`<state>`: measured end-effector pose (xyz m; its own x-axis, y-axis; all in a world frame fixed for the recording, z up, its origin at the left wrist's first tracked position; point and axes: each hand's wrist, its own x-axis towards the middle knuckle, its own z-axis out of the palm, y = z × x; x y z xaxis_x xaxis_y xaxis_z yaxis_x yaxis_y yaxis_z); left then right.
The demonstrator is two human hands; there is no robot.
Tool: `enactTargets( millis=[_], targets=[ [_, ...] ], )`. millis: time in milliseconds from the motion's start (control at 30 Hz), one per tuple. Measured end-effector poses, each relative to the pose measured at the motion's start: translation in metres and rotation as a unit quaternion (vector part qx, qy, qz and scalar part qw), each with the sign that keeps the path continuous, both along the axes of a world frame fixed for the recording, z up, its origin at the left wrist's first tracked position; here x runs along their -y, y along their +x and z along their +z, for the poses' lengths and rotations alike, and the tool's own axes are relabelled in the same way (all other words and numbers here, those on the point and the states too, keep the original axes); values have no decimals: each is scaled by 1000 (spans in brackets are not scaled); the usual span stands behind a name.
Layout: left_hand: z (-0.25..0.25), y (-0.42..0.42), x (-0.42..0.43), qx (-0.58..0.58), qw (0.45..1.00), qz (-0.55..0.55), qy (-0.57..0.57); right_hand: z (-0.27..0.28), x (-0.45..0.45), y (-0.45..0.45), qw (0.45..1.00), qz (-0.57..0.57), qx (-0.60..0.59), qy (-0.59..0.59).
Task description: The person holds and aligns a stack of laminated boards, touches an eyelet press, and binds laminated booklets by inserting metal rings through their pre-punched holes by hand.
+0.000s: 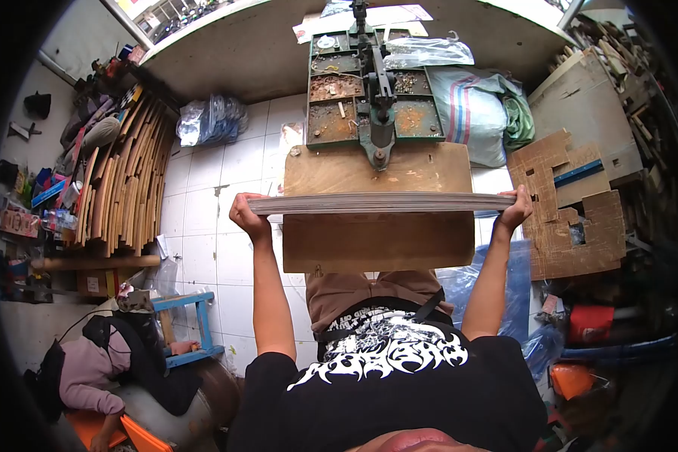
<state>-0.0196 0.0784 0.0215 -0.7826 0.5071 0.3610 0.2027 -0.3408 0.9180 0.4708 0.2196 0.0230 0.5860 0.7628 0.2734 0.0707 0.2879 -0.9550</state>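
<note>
My left hand [249, 216] is closed on the left end of a long grey stack of thin sheets [384, 203]. Its other end is gripped by my right hand [514, 211]. The stack is seen edge-on and held level across the wooden work board [377, 245], in front of my body. What the sheets are made of, I cannot tell. Just beyond the stack stands a green hand press [380, 128], with its metal foot over the board's far part. Whether the stack touches the board is unclear.
Compartment trays [333, 120] with small metal bits flank the press. Wooden slats [124, 181] are stacked at left, cut-out boards [587, 218] lean at right. A white sack [471, 113] sits beyond. At lower left another person [90, 369] bends near a blue frame [203, 324].
</note>
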Motion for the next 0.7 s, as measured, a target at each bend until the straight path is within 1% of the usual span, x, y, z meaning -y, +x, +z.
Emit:
enactTargets(
  millis=[33, 67, 100, 133, 167, 233, 267, 300, 367, 433, 500, 567, 633, 700],
  targets=[
    [-3, -1, 0, 6, 1000, 5, 1, -1, 0, 1, 1000, -8, 24, 7],
    [-9, -5, -1, -15, 1000, 15, -6, -1, 1, 4, 999, -8, 45, 0],
    [-8, -3, 0, 28, 1000, 3, 3, 1, 3, 5, 998, -8, 66, -7],
    [-7, -4, -1, 6, 1000, 5, 7, -5, -1, 4, 1000, -4, 21, 10],
    [-6, -5, -2, -15, 1000, 7, 9, -9, -3, 6, 1000, -3, 5, 8],
    [0, -1, -1, 14, 1000, 10, 1, -11, -6, 8, 1000, -6, 16, 9],
    [2, 2, -2, 4, 1000, 8, 7, -12, -9, 10, 999, -13, 37, 20],
    [1, -1, -3, -32, 999, 15, 26, -16, -9, 9, 998, -19, 53, 27],
    [6, 4, -2, -8, 999, 3, 33, -11, -9, 8, 997, -29, 71, 33],
    [-8, -10, -1, 55, 997, -53, 22, -12, -7, 10, 998, -17, 65, 10],
    [-7, -9, -2, 39, 998, -48, 18, -11, -6, 6, 999, -11, 37, 25],
    [-15, -14, -4, 16, 999, -34, 20, -14, -8, 11, 999, -6, 36, 19],
    [-32, -31, -15, -45, 999, -8, 25, -9, -5, 7, 999, -14, 51, 7],
    [-27, -27, -14, -28, 999, -12, 24, 1, 3, -4, 999, -29, 46, 4]
  ],
)
